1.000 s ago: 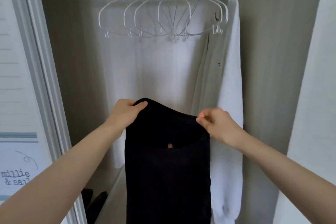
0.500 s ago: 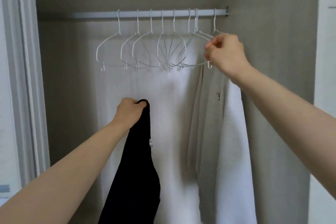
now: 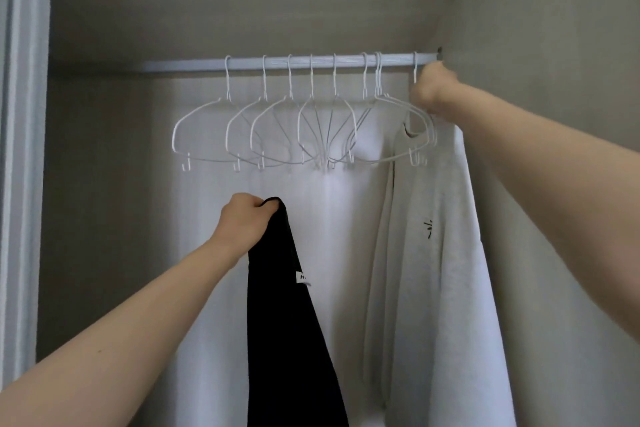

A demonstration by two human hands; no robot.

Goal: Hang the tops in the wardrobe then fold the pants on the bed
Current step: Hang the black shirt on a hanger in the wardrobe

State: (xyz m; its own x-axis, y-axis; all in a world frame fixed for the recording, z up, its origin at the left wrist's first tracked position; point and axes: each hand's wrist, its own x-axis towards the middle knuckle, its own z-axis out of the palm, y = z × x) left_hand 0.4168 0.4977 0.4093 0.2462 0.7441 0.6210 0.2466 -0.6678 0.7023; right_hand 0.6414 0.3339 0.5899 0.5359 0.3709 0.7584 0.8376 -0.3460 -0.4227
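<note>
My left hand (image 3: 244,222) grips a black top (image 3: 287,322) by its upper edge, and the cloth hangs straight down with a small white label showing. Several empty white wire hangers (image 3: 298,128) hang on the white wardrobe rail (image 3: 277,63). At the rail's right end my right hand (image 3: 428,91) is curled round the neck of the hanger that carries a pale grey top (image 3: 426,253). That grey top hangs against the right wall and bears a small dark mark.
The wardrobe's right wall (image 3: 554,80) stands close beside my right arm. A white door frame (image 3: 20,149) runs down the left edge. A white cloth (image 3: 332,253) hangs behind the hangers along the back wall.
My right hand let go of the black top and rose to the rail's right end, closing on the grey top's hanger. The black top now hangs from my left hand alone.
</note>
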